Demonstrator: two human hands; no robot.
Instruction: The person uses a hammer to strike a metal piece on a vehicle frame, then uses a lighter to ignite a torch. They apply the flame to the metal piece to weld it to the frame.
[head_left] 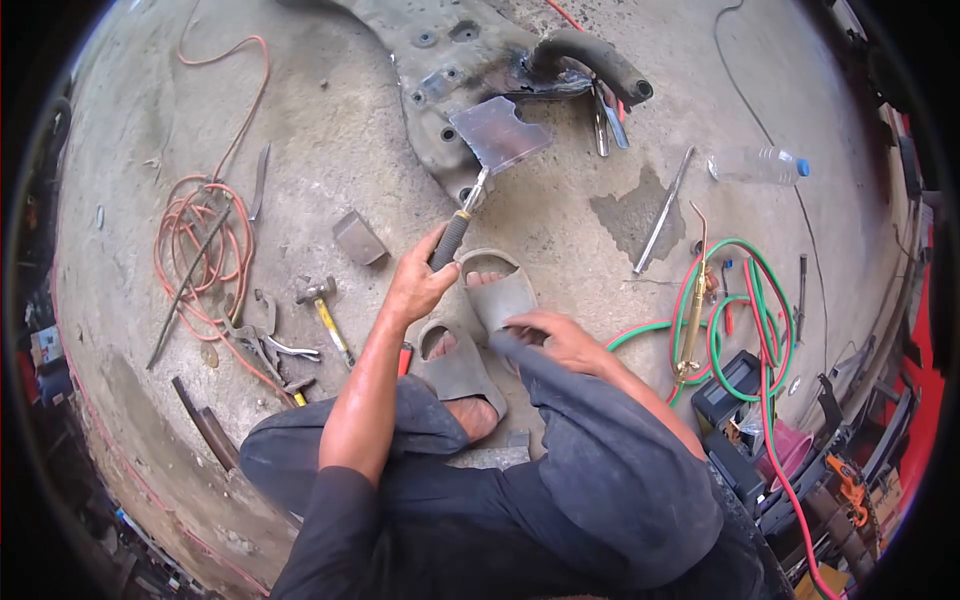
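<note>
My left hand (415, 285) is closed around the black grip of a long-handled tool (453, 238) with a metal shaft. At the shaft's far end is a flat, dark sheet of metal (500, 135) with a notched edge, overlapping a large rusty metal frame (440, 95) on the floor. My right hand (565, 343) lies by the hem of my dark trouser leg (590, 430), fingers loosely bent and apart, with no tool in it. A small metal block (360, 240) sits on the floor to the left of the tool.
A hammer (325, 320) and coiled orange cable (205, 250) lie left. On the right are a brass torch (691, 330) with red and green hoses (750, 250), a metal rod (665, 210) and a plastic bottle (755, 166). Locking pliers (605, 120) hang at the frame's edge.
</note>
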